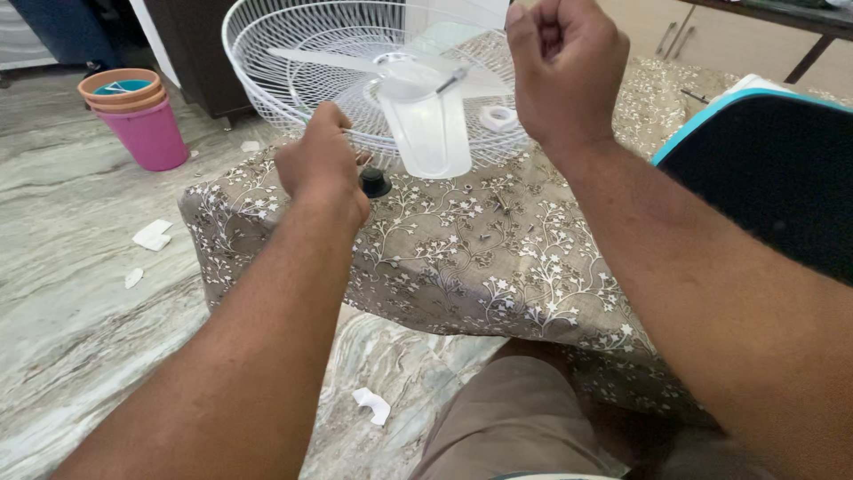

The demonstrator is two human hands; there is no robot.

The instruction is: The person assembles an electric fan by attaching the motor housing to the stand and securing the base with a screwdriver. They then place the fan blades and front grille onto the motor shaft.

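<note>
- Fan blade [426, 107] of clear plastic hangs upright from the right hand [562, 67], which is curled into a closed grip around the tip of the top vane; held that way, the hub and lower vane dangle free in front of the wire guard.
- Left hand [322, 164] is closed too, fingers pinched at the near rim of the white fan guard [267, 62], seemingly steadying it (what exactly sits between the fingertips is hidden by the knuckles).
- The guard lies dish-up on the patterned tablecloth [462, 249], a stable way to rest a domed grille so it does not rock.
- A black knob [374, 183] sits on the cloth just beside the left hand, and a white plastic nut [498, 117] lies inside the guard near the right wrist; both are within easy reach.
- Small screws [502, 204] are scattered on the cloth, where the fabric keeps them from rolling.
- Off to the left, stacked pots [133, 111] in pink and orange stand on the marble floor [80, 267], well apart from the work, with paper scraps [152, 235] nearby.
</note>
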